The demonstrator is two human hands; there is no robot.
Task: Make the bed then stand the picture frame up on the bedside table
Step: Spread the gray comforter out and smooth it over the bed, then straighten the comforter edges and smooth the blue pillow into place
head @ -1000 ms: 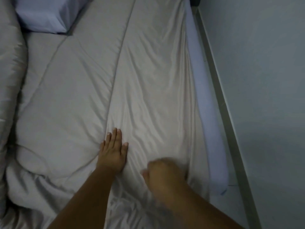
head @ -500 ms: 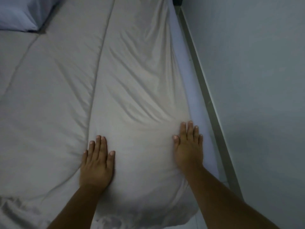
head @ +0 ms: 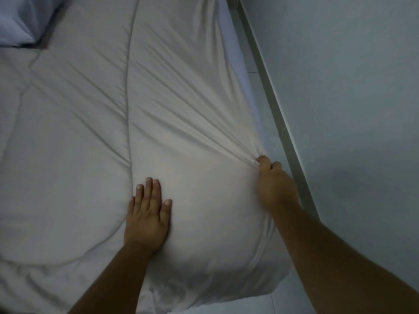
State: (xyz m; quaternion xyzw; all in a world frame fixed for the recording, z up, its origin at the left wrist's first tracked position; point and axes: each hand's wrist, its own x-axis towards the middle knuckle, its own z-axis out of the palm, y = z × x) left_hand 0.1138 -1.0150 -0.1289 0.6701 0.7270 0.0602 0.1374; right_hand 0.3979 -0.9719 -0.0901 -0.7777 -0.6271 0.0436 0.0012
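Note:
A pale grey quilted duvet (head: 95,132) covers the bed and fills most of the view. My left hand (head: 147,214) lies flat on it, fingers together, pressing down near the bed's foot. My right hand (head: 272,180) is closed on a pinch of the duvet at its right edge, and creases fan out from that grip toward the upper left. A light blue pillow (head: 15,21) shows at the top left corner. The picture frame and bedside table are out of sight.
A light blue sheet (head: 238,55) shows along the mattress's right side. A narrow strip of floor with a grey skirting board (head: 272,98) separates the bed from a plain wall (head: 351,109) on the right.
My right hand, flat on the duvet's right edge half a second ago, has closed on the fabric and pulled it taut. My left hand stays flat in about the same spot.

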